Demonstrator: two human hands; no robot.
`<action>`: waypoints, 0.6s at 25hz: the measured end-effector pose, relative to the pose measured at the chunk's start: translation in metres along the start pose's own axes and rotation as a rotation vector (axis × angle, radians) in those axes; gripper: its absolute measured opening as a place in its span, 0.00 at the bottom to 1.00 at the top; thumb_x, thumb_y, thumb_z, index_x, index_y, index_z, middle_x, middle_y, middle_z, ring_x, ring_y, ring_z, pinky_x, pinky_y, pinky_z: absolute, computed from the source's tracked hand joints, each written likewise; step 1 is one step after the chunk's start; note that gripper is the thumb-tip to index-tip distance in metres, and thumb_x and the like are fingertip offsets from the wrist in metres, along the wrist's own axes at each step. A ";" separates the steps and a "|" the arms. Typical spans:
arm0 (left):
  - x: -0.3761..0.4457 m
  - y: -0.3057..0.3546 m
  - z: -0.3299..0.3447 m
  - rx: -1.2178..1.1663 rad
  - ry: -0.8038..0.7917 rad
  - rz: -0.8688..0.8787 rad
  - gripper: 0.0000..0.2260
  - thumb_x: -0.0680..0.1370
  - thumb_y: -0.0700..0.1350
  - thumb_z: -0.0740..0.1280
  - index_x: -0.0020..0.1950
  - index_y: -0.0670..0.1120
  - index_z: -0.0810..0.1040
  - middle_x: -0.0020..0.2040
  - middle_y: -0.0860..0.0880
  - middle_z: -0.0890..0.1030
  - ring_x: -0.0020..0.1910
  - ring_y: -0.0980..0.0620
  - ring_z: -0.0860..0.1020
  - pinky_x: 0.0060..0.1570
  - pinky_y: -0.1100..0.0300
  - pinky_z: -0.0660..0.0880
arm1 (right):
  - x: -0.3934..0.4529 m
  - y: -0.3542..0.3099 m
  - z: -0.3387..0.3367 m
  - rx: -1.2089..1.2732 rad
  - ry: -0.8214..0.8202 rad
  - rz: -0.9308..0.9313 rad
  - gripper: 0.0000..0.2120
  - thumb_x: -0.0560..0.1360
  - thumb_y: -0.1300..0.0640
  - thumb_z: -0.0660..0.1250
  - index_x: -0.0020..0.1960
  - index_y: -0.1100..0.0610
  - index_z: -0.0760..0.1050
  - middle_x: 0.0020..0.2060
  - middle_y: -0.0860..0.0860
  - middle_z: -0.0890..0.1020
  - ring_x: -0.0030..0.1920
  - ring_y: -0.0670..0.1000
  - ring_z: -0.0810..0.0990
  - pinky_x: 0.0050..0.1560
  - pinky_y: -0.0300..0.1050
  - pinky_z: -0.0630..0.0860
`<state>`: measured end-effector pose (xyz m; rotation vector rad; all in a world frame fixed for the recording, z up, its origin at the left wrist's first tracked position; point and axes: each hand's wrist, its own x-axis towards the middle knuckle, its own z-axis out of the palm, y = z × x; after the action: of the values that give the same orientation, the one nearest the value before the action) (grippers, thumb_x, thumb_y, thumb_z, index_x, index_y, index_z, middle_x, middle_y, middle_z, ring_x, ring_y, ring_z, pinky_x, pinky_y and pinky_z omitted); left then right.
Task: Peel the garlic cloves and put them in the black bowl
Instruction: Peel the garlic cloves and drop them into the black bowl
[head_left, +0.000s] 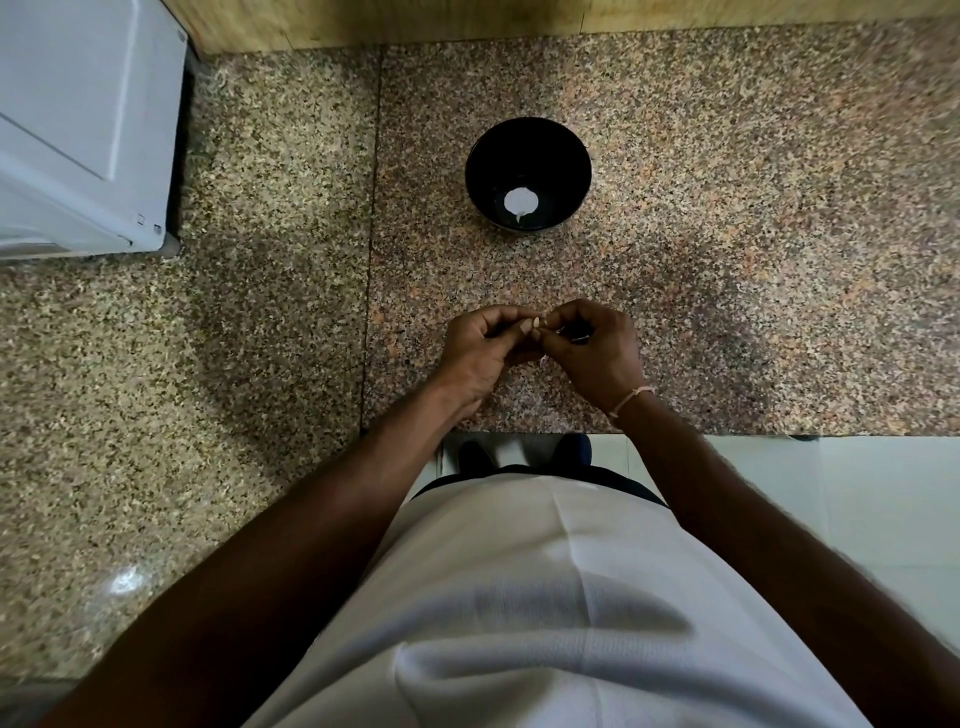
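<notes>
Two hands meet over the speckled granite counter (727, 208) in the head view, just above its near edge. The left hand (480, 353) has its fingers curled in and its thumb pressed toward the forefinger, pinching a small pale garlic clove (535, 325) that shows only as a sliver between the fingertips. The right hand (597, 348) is curled too, its thumb and forefinger nipping the same clove from the 3 o'clock side; a thin thread bracelet (631, 397) circles that wrist. How much skin is left on the clove cannot be told.

The black bowl (528, 174) stands at 12 o'clock from the hands, well apart from them, with something white (519, 202) lying in its bottom. A white appliance (83, 124) sits at 10 o'clock, on the far left of the counter.
</notes>
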<state>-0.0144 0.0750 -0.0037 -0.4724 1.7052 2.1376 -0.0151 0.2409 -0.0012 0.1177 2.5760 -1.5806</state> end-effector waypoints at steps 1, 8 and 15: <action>0.000 0.000 0.000 -0.003 -0.002 -0.002 0.07 0.81 0.30 0.67 0.53 0.38 0.83 0.45 0.47 0.87 0.45 0.54 0.86 0.45 0.59 0.84 | 0.000 0.000 0.000 0.000 -0.004 0.000 0.06 0.72 0.57 0.80 0.45 0.56 0.83 0.37 0.47 0.85 0.36 0.47 0.85 0.37 0.45 0.83; 0.003 0.003 0.001 -0.026 -0.020 -0.003 0.06 0.80 0.31 0.68 0.53 0.38 0.83 0.46 0.46 0.87 0.46 0.50 0.86 0.51 0.50 0.85 | 0.003 0.002 0.000 0.011 0.000 0.008 0.05 0.73 0.58 0.78 0.45 0.56 0.82 0.37 0.49 0.86 0.38 0.50 0.86 0.38 0.51 0.84; 0.000 0.005 0.007 0.004 0.005 0.043 0.05 0.79 0.31 0.71 0.50 0.40 0.83 0.45 0.44 0.86 0.45 0.48 0.86 0.49 0.52 0.85 | 0.002 0.001 -0.002 0.171 0.011 0.092 0.07 0.74 0.63 0.77 0.51 0.60 0.84 0.40 0.51 0.87 0.39 0.47 0.86 0.41 0.45 0.83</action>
<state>-0.0168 0.0808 0.0022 -0.4443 1.7371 2.1637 -0.0173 0.2433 -0.0010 0.2570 2.4018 -1.7672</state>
